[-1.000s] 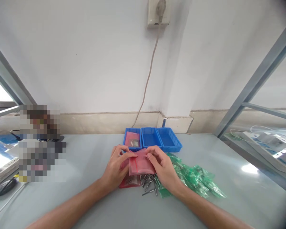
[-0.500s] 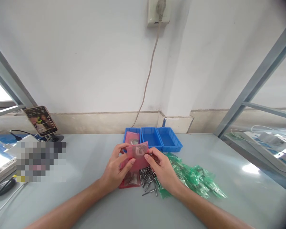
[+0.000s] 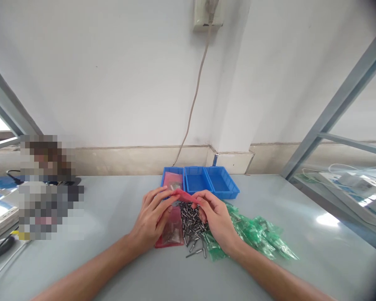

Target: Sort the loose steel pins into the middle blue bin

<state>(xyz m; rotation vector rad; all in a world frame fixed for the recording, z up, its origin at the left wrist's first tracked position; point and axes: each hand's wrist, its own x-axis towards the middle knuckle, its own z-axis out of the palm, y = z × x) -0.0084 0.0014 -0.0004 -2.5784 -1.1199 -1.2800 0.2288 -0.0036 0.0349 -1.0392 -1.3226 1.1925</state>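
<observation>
A small pink plastic bag (image 3: 185, 195) is stretched between my two hands, tipped so that mostly its edge shows. My left hand (image 3: 152, 213) pinches its left end, and my right hand (image 3: 214, 215) grips the right end. Below the bag lies a pile of small metal pins (image 3: 192, 225) on the table. Another pink bag (image 3: 172, 232) with parts inside rests beside the pile, partly behind my left fingers. Green plastic bags (image 3: 257, 234) with parts in them lie heaped to the right of my right hand.
Three blue bins stand in a row behind my hands; the left bin (image 3: 163, 177) holds a pink bag. The table (image 3: 138, 276) runs to the wall. A computer mouse (image 3: 1, 247) and cables are at left. A metal frame post (image 3: 329, 104) rises at right.
The pink bag between my hands has tilted from facing me to nearly edge-on. My left fingers have straightened along its upper edge, and more of the metal pins show.
</observation>
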